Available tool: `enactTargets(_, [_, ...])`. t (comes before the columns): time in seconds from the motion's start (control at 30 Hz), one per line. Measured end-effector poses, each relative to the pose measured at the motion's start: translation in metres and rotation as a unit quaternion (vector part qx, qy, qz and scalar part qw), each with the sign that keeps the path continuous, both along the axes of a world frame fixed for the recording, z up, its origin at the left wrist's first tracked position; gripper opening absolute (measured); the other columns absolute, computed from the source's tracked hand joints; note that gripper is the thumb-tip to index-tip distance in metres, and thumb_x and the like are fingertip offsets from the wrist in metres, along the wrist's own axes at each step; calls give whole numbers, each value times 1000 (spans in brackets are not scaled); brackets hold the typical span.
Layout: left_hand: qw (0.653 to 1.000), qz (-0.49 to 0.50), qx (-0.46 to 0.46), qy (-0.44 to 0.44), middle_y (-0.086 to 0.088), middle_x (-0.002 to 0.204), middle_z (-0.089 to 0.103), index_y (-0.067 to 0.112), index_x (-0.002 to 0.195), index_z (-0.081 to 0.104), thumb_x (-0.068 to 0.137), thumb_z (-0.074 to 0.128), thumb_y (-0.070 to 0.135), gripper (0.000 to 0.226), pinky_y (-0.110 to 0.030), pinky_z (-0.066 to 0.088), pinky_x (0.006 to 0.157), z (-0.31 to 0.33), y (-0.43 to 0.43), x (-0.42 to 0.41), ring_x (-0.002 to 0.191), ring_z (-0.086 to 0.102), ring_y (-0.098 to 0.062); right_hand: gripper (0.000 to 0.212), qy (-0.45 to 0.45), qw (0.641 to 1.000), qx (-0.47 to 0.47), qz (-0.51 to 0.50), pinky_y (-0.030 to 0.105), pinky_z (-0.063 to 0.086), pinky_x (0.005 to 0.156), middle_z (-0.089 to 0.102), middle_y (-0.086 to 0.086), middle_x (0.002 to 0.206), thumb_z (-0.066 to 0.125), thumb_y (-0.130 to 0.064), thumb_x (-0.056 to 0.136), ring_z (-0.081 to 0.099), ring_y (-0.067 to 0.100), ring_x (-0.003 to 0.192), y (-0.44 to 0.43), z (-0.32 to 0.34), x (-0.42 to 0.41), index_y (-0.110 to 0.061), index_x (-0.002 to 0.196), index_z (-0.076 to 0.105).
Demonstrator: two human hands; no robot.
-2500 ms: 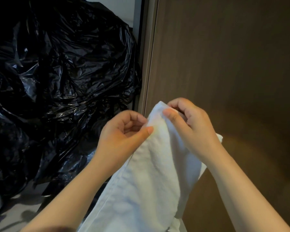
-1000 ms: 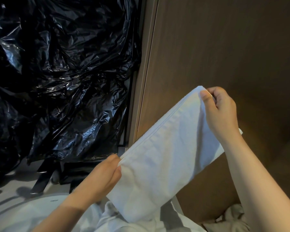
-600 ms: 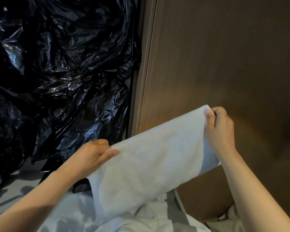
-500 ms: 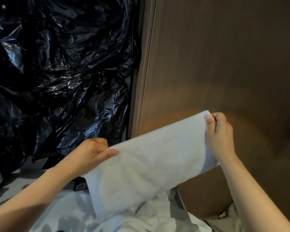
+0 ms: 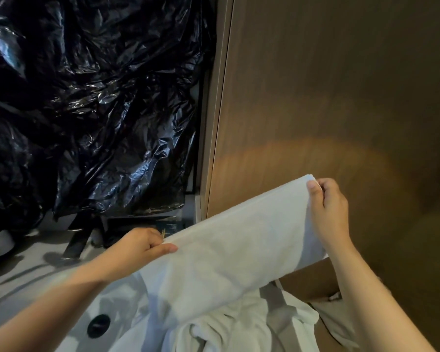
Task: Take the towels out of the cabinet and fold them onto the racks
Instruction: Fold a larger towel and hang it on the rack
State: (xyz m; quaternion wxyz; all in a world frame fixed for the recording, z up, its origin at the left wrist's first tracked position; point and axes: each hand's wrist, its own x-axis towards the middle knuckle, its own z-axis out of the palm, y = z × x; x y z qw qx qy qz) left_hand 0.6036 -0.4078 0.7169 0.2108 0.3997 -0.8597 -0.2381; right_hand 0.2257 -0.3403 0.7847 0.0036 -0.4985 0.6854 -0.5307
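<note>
A brown wooden panel (image 5: 328, 97) fills the right side, crumpled black plastic (image 5: 87, 110) the left. Before them a white towel (image 5: 234, 250) is held stretched in the air, above a heap of white cloth (image 5: 239, 331). The left hand (image 5: 140, 246) pinches its lower corner, the right hand (image 5: 328, 212) pinches its upper corner.

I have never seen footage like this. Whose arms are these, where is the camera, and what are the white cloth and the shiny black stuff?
There is no machine here. These are a person's two bare arms, filmed by a wide-angle camera worn on their head and looking down. The left hand and right hand each pinch one end of a white towel, held spread between them in the air. More crumpled white cloth lies below it. On the left is crinkled black plastic, and on the right a brown wood panel.
</note>
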Motion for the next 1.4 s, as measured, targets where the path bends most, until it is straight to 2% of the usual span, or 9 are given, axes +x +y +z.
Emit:
enactTargets(0.2, [998,17,-17,-54,-7,71,55,1,56,54,92,58,38,52,-35,43,76,-4,3,10,70,53,-18,16,-1,1000,-8,-3,16,39,64,55,-16,86,44,-39,103,56,6,79,5,-1,-2,-25,104,52])
enactTargets(0.37, [994,61,-69,-58,1,75,52,8,57,56,93,61,27,41,-25,32,70,-5,2,22,77,48,-17,16,-4,1000,-17,-6,17,40,64,54,-15,85,44,-39,103,55,6,78,5,-1,-1,-25,103,52])
enactTargets(0.6, [974,112,-194,-30,2,83,50,4,70,71,88,68,16,21,-21,36,70,27,-27,31,71,49,-14,16,-21,999,-42,-19,16,39,62,52,-15,84,44,-38,103,53,-1,75,1,4,-4,-24,101,50])
enactTargets(0.83, [983,123,-112,75,18,85,62,46,71,67,69,73,42,7,-3,41,62,54,-22,44,77,60,3,16,-36,999,-25,-19,20,42,66,55,-13,87,47,-37,102,55,9,79,6,-7,-9,-23,101,53])
enactTargets(1.0, [985,132,-102,51,9,63,58,33,78,59,70,86,18,32,-7,40,55,48,-23,41,59,52,-5,16,-74,997,-1,-4,22,43,67,58,-7,89,49,-36,101,57,14,85,10,-16,-10,-22,102,56])
enactTargets(1.1, [989,103,-98,-25,11,77,60,30,93,64,78,78,16,25,-19,48,63,45,-26,38,67,56,-7,18,-140,989,37,40,22,45,76,61,-10,103,53,-35,100,59,14,101,13,-19,-10,-25,114,57])
enactTargets(1.17, [990,82,-99,-64,12,85,60,31,91,68,83,73,15,19,-26,52,68,43,-27,41,77,59,-6,35,-182,974,84,105,17,44,83,59,-16,122,54,-37,98,54,6,114,20,-17,-14,-27,132,54])
enactTargets(1.23, [990,100,-84,-47,13,87,60,32,88,67,84,70,15,18,-24,49,67,38,-29,47,79,58,-5,40,-194,956,123,183,9,46,78,63,-20,123,55,-42,94,58,-2,111,28,-13,-20,-31,133,57])
enactTargets(1.4, [986,166,-20,6,7,82,64,33,82,57,88,63,18,17,-29,48,63,28,-41,52,75,60,-12,39,-200,925,188,261,32,48,93,72,-4,111,59,-46,89,67,13,106,34,-8,-25,-24,120,62])
